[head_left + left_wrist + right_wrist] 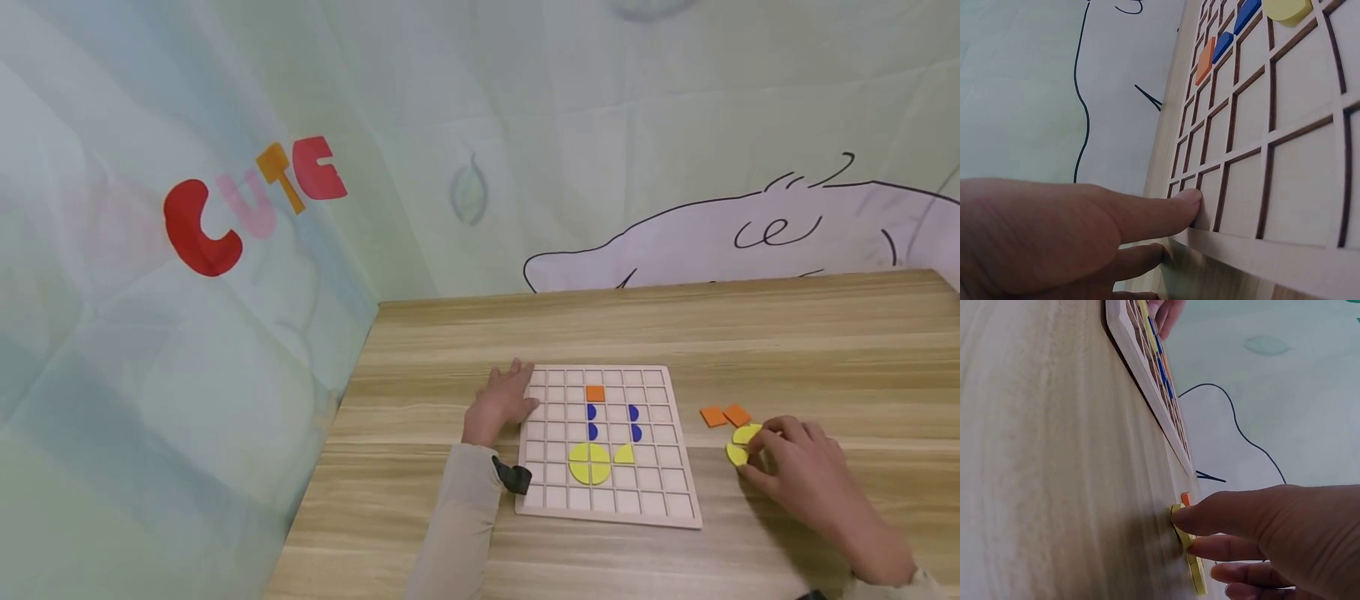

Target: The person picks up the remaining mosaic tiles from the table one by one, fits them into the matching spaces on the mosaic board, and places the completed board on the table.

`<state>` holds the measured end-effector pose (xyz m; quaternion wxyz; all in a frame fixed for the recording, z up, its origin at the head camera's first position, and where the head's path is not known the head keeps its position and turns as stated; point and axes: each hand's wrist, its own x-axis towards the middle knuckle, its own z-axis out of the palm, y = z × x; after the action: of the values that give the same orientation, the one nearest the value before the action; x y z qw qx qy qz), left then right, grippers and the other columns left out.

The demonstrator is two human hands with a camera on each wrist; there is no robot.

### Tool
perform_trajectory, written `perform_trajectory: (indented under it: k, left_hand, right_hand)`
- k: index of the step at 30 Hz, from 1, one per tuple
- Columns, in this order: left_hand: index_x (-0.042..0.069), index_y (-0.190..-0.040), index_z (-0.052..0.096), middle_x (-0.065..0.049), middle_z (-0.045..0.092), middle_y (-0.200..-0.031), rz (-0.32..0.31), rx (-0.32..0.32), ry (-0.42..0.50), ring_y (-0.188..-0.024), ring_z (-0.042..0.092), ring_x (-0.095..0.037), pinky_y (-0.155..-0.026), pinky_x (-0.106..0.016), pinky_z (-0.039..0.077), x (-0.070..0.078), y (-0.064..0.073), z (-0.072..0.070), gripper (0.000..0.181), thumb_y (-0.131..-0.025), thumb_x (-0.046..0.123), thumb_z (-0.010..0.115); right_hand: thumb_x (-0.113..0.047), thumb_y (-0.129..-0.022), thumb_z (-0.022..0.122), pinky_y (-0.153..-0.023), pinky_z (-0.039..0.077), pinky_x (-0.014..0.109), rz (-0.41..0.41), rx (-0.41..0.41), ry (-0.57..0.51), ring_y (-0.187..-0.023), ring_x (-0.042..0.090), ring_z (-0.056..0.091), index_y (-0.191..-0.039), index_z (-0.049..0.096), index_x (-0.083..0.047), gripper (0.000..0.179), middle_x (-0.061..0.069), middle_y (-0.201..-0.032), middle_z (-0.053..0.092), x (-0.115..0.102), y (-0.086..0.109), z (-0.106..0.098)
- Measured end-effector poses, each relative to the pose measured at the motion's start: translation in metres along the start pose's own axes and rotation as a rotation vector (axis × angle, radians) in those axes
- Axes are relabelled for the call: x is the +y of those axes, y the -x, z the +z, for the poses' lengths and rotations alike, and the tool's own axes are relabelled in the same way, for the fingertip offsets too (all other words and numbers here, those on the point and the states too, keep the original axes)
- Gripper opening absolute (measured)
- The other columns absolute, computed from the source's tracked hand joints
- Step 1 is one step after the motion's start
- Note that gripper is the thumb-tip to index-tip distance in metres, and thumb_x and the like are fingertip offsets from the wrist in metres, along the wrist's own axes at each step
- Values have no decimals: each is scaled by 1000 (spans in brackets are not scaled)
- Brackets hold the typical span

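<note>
My left hand (504, 404) rests at the left edge of a pale wooden grid board (611, 521), its thumb (1189, 197) lying over the rim onto a corner cell. Right of the board, my right hand (806, 475) pinches a yellow quarter-circle piece (737, 455) between thumb and index finger, down at the tabletop. A second yellow piece (746, 434) lies just behind it, partly covered by the fingers. Set in the board are an orange square (595, 393), several small blue half-circles (636, 432), a yellow circle of quarter pieces (580, 473) and a lone yellow quarter (625, 455).
Two loose orange squares (713, 417) lie between the board and my right hand. Everything sits on a wood-grain table (420, 350), with a printed cloth backdrop (450, 125) along its back and left sides.
</note>
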<state>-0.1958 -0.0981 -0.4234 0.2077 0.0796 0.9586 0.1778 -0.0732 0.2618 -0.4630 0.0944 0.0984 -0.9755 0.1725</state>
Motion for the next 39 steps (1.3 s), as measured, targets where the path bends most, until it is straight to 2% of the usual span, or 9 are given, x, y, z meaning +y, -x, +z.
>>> perform_trajectory:
  k: [7, 12, 16, 20, 24, 27, 34, 39]
  left_hand:
    - [16, -153, 25, -7, 13, -161, -5, -1, 0, -146, 7, -41, -113, -65, 14, 0, -1, 0, 61, -98, 25, 52]
    - [16, -153, 25, -7, 13, -161, -8, -2, 4, -147, 7, -41, -113, -65, 14, 0, -1, 0, 61, -99, 25, 51]
    - [16, -153, 24, -7, 13, -161, -3, -2, 5, -146, 6, -41, -113, -66, 14, 0, 0, -1, 61, -99, 25, 51]
    - [16, -153, 23, -8, 12, -161, 0, -2, 6, -146, 6, -42, -113, -66, 14, 0, 0, -1, 62, -99, 25, 51]
    - [16, -153, 24, -8, 13, -161, 0, -3, 9, -146, 6, -41, -113, -66, 13, 1, 0, -1, 62, -99, 25, 52]
    - [15, -153, 24, -8, 13, -161, -2, -4, 3, -147, 6, -41, -114, -65, 13, 0, 0, -1, 62, -99, 25, 51]
    - [17, -153, 23, -7, 12, -161, -7, -3, 5, -147, 6, -41, -114, -65, 13, 0, 0, 0, 61, -99, 26, 51]
    - [17, -153, 23, -7, 12, -161, -5, -2, 6, -147, 6, -41, -114, -65, 13, 0, 1, 1, 61, -99, 26, 51]
  right_hand:
    - [-24, -67, 83, -75, 39, 59, -32, 52, -4, -97, 44, 49, -76, 65, -16, 22, 21, -108, 58, -5, -2, -2]
    - [-20, -67, 83, -80, 36, 59, -92, 103, -95, -98, 42, 50, -80, 66, -15, 21, 17, -106, 59, -17, -9, -4]
    - [-17, -66, 82, -79, 36, 56, -136, 140, -153, -96, 39, 52, -80, 67, -16, 20, 13, -104, 60, -31, -15, -2]
    - [-18, -67, 83, -79, 38, 54, -157, 130, -142, -97, 36, 52, -79, 66, -17, 20, 11, -104, 61, -44, -20, 2]
    - [-18, -64, 84, -79, 40, 49, -223, 142, -108, -95, 31, 53, -76, 65, -18, 22, 7, -100, 62, -56, -23, 7]
    - [-19, -65, 84, -81, 41, 46, -246, 112, -101, -96, 29, 53, -76, 65, -19, 22, 6, -100, 62, -64, -24, 11]
    - [-25, -72, 82, -85, 44, 48, -214, -31, -123, -102, 28, 53, -81, 66, -22, 19, 5, -107, 61, -81, -27, 17]
    - [-26, -72, 82, -86, 44, 47, -221, -60, -130, -100, 25, 52, -81, 66, -23, 19, 3, -108, 61, -87, -29, 22]
